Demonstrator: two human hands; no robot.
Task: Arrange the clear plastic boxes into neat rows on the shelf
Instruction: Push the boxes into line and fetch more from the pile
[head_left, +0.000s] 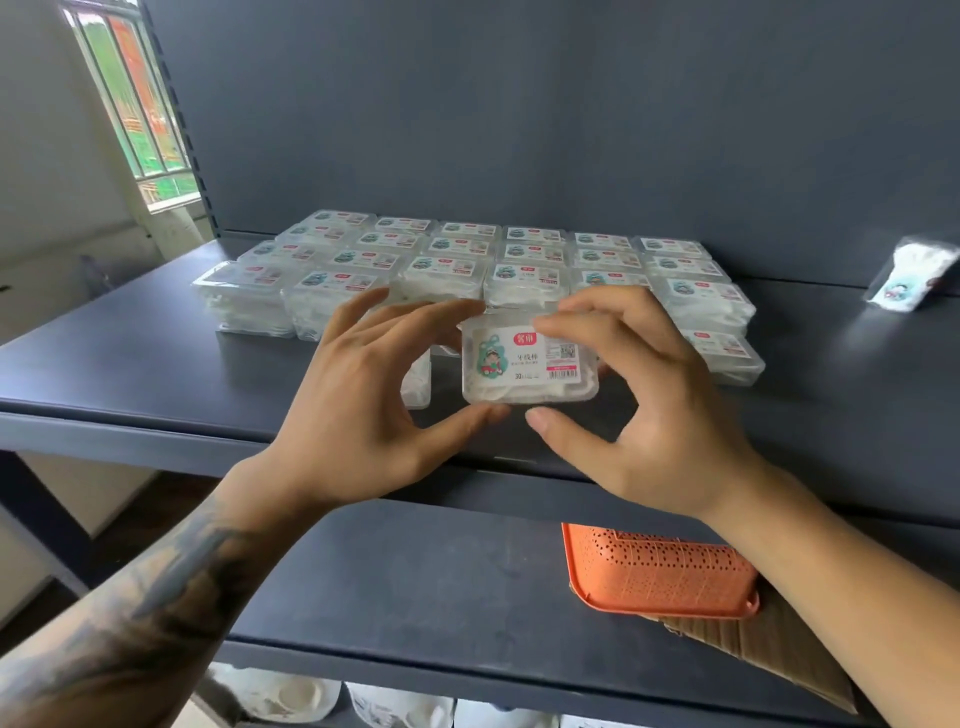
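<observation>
A clear plastic box (530, 364) with a white label and a red logo is held just above the front of the dark shelf (156, 353). My left hand (358, 415) pinches its left side between thumb and fingertips. My right hand (660, 410) pinches its right side the same way. Behind the held box, several rows of the same clear boxes (467, 260) stand stacked on the shelf, reaching back toward the wall. Another box (418, 384) is partly hidden behind my left fingers.
A small clear packet (914, 275) lies at the shelf's far right. On the lower shelf an orange perforated basket (660, 571) sits upside down on a piece of cardboard (769, 649). White containers (291, 696) stand below. A window (130, 98) is at the left.
</observation>
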